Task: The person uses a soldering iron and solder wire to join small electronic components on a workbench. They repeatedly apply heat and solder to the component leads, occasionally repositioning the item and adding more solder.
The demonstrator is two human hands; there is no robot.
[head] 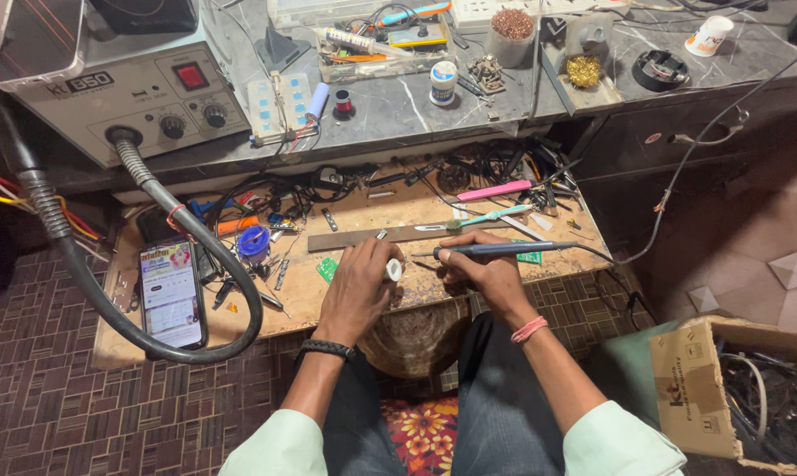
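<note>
patterned brick-red floor (46,388), grey marble shelf (398,106) above worn wooden workbench (363,216), even light.

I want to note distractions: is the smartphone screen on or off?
On. The smartphone, lying face up left of the left hand, shows a bright, colourful lit display.
</note>
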